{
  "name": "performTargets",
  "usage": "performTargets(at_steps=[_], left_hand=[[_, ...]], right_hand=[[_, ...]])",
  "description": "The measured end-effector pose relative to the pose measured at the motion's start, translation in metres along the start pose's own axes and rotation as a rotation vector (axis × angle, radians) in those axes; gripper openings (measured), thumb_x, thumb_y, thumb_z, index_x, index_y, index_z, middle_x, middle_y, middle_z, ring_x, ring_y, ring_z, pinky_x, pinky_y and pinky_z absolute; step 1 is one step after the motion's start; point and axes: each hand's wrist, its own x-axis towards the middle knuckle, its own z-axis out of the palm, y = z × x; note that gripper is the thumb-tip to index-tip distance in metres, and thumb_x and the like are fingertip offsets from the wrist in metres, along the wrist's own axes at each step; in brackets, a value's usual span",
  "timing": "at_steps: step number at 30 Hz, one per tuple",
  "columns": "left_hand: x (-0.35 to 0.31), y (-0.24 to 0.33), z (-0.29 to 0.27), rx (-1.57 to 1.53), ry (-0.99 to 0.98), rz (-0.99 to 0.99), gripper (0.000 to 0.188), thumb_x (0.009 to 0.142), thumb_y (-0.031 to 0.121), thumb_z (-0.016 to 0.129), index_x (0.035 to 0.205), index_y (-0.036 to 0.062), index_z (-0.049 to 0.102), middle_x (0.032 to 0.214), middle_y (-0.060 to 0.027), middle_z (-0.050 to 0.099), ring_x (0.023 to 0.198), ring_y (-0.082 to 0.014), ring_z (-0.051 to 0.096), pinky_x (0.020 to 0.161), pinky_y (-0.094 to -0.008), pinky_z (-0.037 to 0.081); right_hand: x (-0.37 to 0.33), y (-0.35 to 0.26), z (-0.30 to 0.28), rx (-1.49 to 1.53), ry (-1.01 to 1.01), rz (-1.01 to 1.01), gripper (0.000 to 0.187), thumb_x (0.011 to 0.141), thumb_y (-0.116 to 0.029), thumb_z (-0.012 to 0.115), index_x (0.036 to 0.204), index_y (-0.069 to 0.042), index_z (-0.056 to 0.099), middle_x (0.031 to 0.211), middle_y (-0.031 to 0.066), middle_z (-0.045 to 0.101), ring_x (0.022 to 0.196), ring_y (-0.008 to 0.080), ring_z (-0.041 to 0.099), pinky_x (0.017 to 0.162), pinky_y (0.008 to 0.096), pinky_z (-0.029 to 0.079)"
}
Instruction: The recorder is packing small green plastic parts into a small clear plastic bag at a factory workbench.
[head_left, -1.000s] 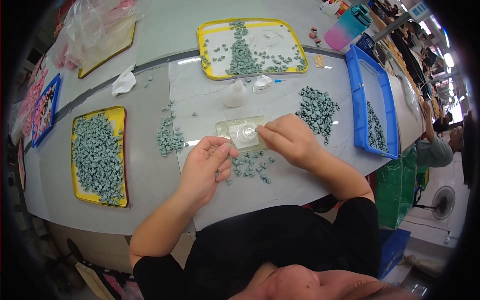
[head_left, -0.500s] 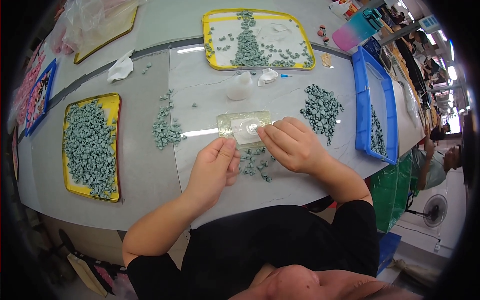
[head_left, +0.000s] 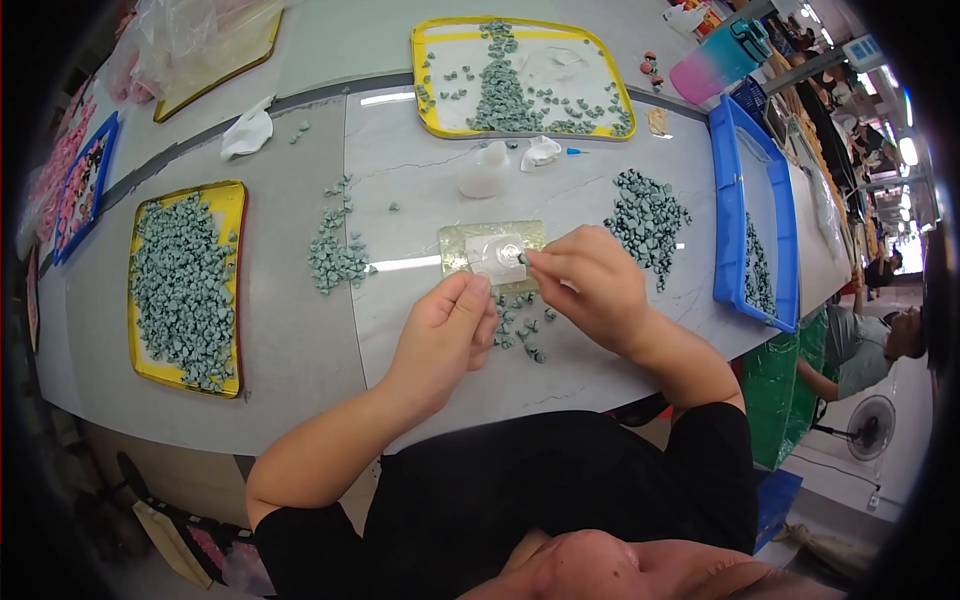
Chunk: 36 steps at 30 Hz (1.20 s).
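My right hand (head_left: 592, 285) pinches a small grey-green piece (head_left: 522, 259) between thumb and fingertips, at the right edge of a flat yellowish pad (head_left: 455, 243). On the pad lies a white patch with a clear, shiny blob (head_left: 508, 252). My left hand (head_left: 450, 325) is closed, thumb pressed against the forefinger, by the pad's near edge; whatever it holds is hidden. Several loose grey-green pieces (head_left: 535, 353) lie on the table just below the pad, between my hands.
Beyond the pad stand a whitish squeeze bottle (head_left: 484, 172), a crumpled tissue (head_left: 541, 153) and a blue tip (head_left: 577, 151). Piles of pieces (head_left: 645, 225) lie either side. Yellow-rimmed trays (head_left: 240, 300) sit left and far; a blue tray (head_left: 727, 230) stands right.
My right hand has drawn slightly away from the shiny blob, and the piece at its fingertips shows more plainly. The left hand has moved a little to the right. The whole view has shifted slightly.
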Motion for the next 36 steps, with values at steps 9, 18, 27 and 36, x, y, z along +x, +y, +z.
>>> performTargets(at_steps=[9, 18, 27, 36], left_hand=[[-0.007, 0.000, 0.011, -0.027, -0.002, 0.006, 0.029, 0.096, 0.028, 0.040, 0.076, 0.0072, 0.041, 0.058, 0.0011, 0.038, 0.049, -0.0064, 0.030, 0.042, -0.0212, 0.022], [-0.005, 0.000, 0.010, 0.007, 0.043, 0.029, 0.038, 0.095, 0.031, 0.041, 0.064, 0.0093, 0.035, 0.051, 0.0014, 0.032, 0.045, -0.0069, 0.027, 0.040, -0.0218, 0.020], [-0.003, -0.002, 0.006, -0.148, -0.058, -0.077, 0.027, 0.095, 0.030, 0.039, 0.080, 0.0078, 0.043, 0.064, 0.0011, 0.041, 0.050, -0.0064, 0.028, 0.043, -0.0208, 0.021], [-0.004, -0.004, 0.010, -0.170, -0.095, -0.087, 0.023, 0.095, 0.029, 0.039, 0.087, 0.0078, 0.044, 0.067, 0.0007, 0.041, 0.054, -0.0068, 0.029, 0.045, -0.0202, 0.021]], right_hand=[[-0.004, -0.024, -0.003, 1.246, -0.021, 0.938, 0.009, 0.087, -0.010, 0.056, 0.087, -0.001, 0.053, 0.079, 0.0045, 0.055, 0.071, 0.0099, 0.051, 0.065, 0.0222, 0.041], [-0.005, -0.025, -0.002, 1.315, -0.058, 0.976, 0.009, 0.086, -0.009, 0.056, 0.087, -0.001, 0.053, 0.079, 0.0049, 0.055, 0.071, 0.0104, 0.051, 0.066, 0.0233, 0.041], [-0.011, -0.019, 0.006, 0.554, 0.086, 0.412, 0.013, 0.075, 0.004, 0.063, 0.086, 0.002, 0.057, 0.079, 0.0074, 0.058, 0.071, 0.0157, 0.056, 0.064, 0.0252, 0.044], [-0.011, -0.014, 0.006, 0.141, 0.162, -0.051, 0.027, 0.062, 0.006, 0.069, 0.087, 0.003, 0.061, 0.078, 0.0088, 0.058, 0.067, 0.0202, 0.055, 0.058, 0.0303, 0.044]])
